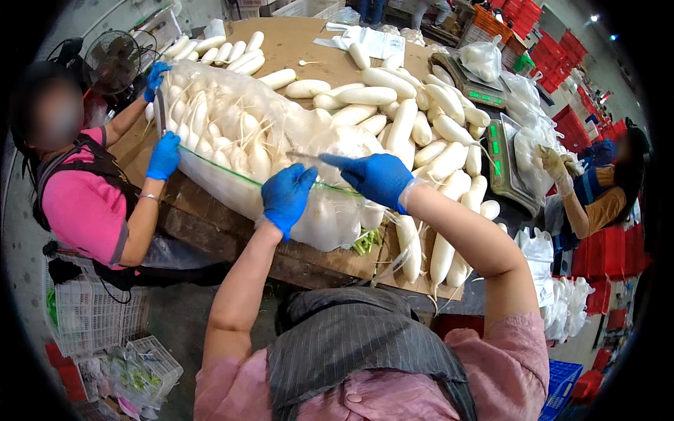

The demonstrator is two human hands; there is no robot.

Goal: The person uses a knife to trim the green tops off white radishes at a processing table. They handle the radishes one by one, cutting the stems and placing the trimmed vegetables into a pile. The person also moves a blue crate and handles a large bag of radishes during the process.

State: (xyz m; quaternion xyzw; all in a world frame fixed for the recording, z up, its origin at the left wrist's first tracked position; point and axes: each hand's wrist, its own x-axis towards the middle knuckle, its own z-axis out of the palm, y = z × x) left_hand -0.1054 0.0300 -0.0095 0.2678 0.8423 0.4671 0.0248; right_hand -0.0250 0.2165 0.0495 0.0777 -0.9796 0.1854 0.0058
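My left hand (288,196), in a blue glove, grips the near edge of a large clear plastic bag (226,176) full of white radishes (258,158). My right hand (371,176), also gloved in blue, is closed on a knife (303,156), its forefinger stretched along it and the thin blade pointing left over the bag. The bag lies across the table, with a green line along its near side. Many loose white radishes (403,126) are heaped to the right of the bag, and some lie just below my right hand. Cut green stalks (367,242) lie under the bag's near right end.
At the left, a co-worker's blue-gloved hands (164,155) hold the bag's far left end. Digital scales (508,158) and filled plastic bags (532,142) stand at the right, near another person in light gloves. White crates (100,310) stand on the floor at lower left.
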